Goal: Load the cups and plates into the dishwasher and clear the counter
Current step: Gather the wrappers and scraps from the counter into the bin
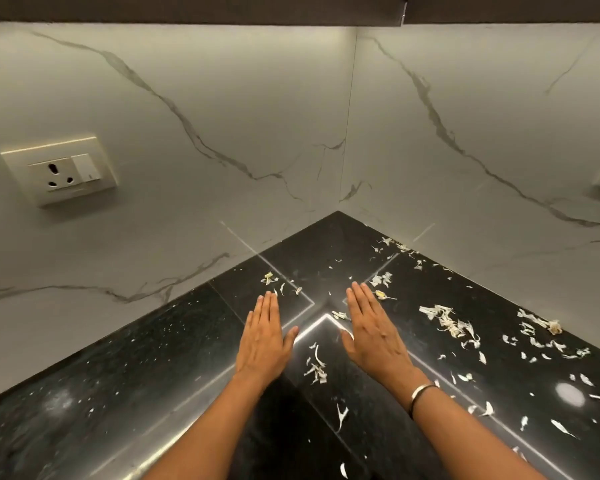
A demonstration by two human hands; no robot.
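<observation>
The left hand (264,341) and right hand (374,334) are flat, fingers straight, holding nothing, palms down over the black worktop (118,393) beneath them. Pale peel scraps (447,320) lie mostly right of the right hand, a few between both hands. A wall socket (63,169) sits up and left of the left hand.

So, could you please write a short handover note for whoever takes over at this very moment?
Left hand: open, flat, palm down over the black counter, holding nothing.
Right hand: the same, beside it.
Pale peel scraps lie scattered on the counter, mostly to the right of the hands, a few between them.
No cups, plates or dishwasher are in view, so loading cannot be judged from here.
Left to do: clear the scraps off the counter.
</observation>
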